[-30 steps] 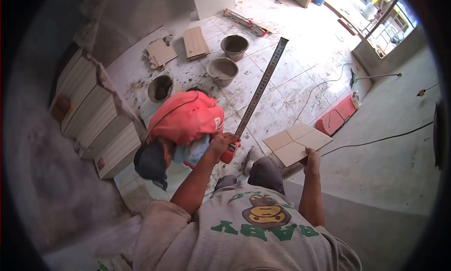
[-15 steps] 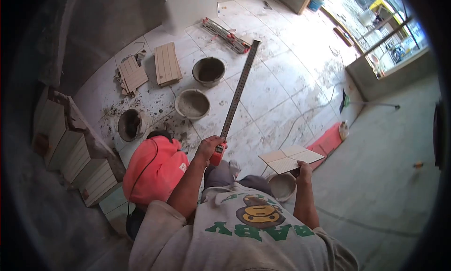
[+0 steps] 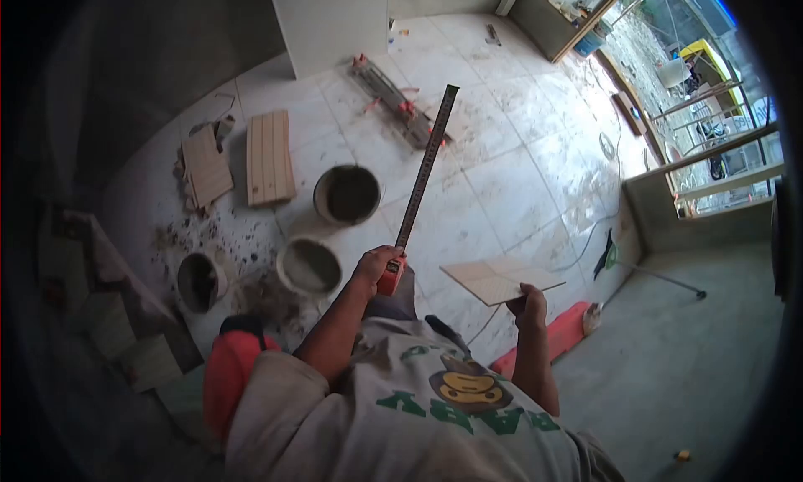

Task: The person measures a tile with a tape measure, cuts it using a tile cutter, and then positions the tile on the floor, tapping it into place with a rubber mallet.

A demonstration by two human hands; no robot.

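Note:
My left hand [image 3: 374, 269] is wrapped round a red tape measure [image 3: 391, 276]. Its long dark blade [image 3: 425, 168] sticks out upward over the floor, with the far end free. In my right hand [image 3: 529, 305] I grip a flat beige tile [image 3: 498, 279] by its near edge, thumb on top. The tile is held level with the tape case, to its right, and the two do not touch. The fingers beneath the tile are partly hidden.
Several mortar buckets [image 3: 346, 195], stacked tiles [image 3: 270, 158] and a tile cutter [image 3: 393, 102] stand on the dusty tiled floor [image 3: 502, 181]. A person in red [image 3: 230, 373] is close at my lower left. Stairs [image 3: 125, 315] rise at left; a long red object [image 3: 544, 340] lies by the right wall.
My view has shifted, and the buckets and tiles now sit lower and further left. The person in red is mostly hidden behind my shoulder. Both hands keep their holds.

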